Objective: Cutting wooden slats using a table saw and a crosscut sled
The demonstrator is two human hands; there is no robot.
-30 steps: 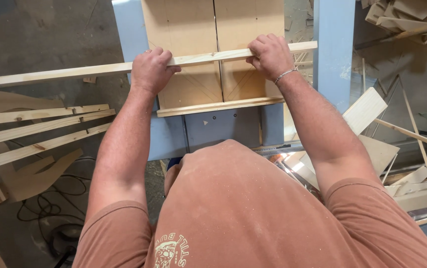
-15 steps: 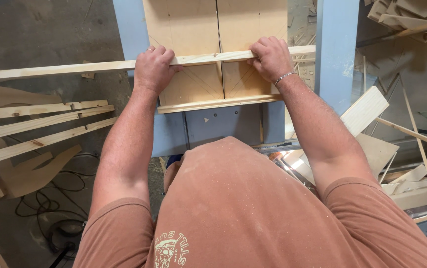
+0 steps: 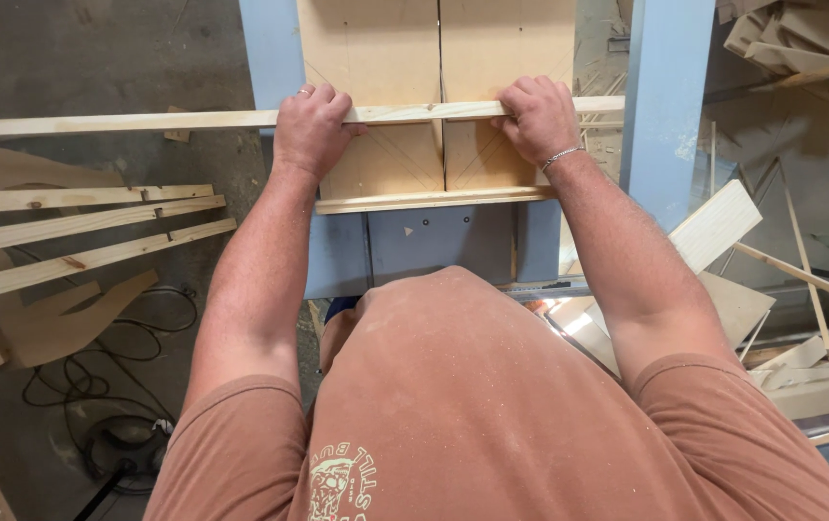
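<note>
Both hands stay clamped on the long pale wooden strip (image 3: 241,119), which lies across the plywood sled (image 3: 438,106) on the blue saw worktop (image 3: 270,48). Left hand (image 3: 310,130) and right hand (image 3: 535,118) have their fingers curled over it; it has hardly shifted, so the strip is being kept steady over the slot.

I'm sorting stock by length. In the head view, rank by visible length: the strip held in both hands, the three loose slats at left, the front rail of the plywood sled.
1. Held strip, longest.
2. Loose slats; cut off at the frame edge, alike among themselves.
3. Front rail, shortest.
</note>
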